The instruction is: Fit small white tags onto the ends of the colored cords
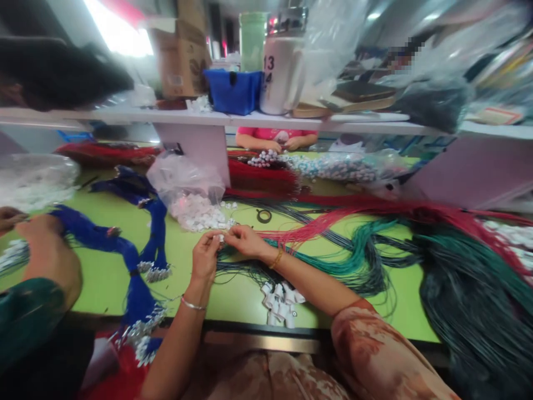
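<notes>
My left hand [205, 256] and my right hand [245, 240] meet over the green table [104, 278], both pinched on a small white connector [220, 238] at the end of a thin wire. Dark green wires [358, 261] run from my right hand off to the right, beside red wires [375, 214]. A heap of small white connectors [200, 218] spills from a clear plastic bag [183, 179] just beyond my hands. A small cluster of white plugs [281, 303] lies near the table edge under my right forearm.
Blue wire bundles [137, 266] with white ends lie to the left. A person's arm [45, 255] works at the far left; another person's hands [283, 145] work across the table. A white shelf [233, 119] carries a blue bin [234, 91], cardboard box and jug.
</notes>
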Demonstrator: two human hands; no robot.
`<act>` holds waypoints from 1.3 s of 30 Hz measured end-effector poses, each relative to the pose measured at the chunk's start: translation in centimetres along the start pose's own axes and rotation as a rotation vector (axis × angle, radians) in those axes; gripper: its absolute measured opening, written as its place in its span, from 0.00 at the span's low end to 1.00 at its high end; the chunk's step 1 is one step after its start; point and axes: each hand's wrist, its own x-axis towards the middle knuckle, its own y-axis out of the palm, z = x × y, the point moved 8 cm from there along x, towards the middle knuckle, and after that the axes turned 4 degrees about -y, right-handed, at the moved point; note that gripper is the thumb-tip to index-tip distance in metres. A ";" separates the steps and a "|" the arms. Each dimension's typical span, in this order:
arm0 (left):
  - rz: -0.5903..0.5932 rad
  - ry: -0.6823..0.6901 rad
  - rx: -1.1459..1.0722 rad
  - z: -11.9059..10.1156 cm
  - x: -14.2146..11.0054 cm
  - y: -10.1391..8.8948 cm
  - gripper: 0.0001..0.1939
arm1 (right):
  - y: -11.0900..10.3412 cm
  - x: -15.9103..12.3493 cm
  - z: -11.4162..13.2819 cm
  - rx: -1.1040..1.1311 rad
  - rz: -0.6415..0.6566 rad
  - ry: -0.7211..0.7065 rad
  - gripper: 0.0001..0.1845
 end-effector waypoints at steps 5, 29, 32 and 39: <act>-0.008 -0.015 0.008 0.8 0.2 0.4 0.14 | -0.6 -1.0 1.3 -0.223 -0.013 -0.109 0.12; -0.048 0.045 0.129 0.3 -0.6 0.3 0.07 | 0.2 -0.6 -1.0 -0.086 0.023 -0.089 0.12; -0.040 0.019 0.060 0.5 -0.5 0.3 0.07 | -0.2 -0.5 -0.7 -0.002 0.002 -0.091 0.11; -0.038 -0.008 0.016 1.3 -0.4 0.5 0.06 | 0.2 -1.0 0.2 -0.206 -0.052 -0.123 0.12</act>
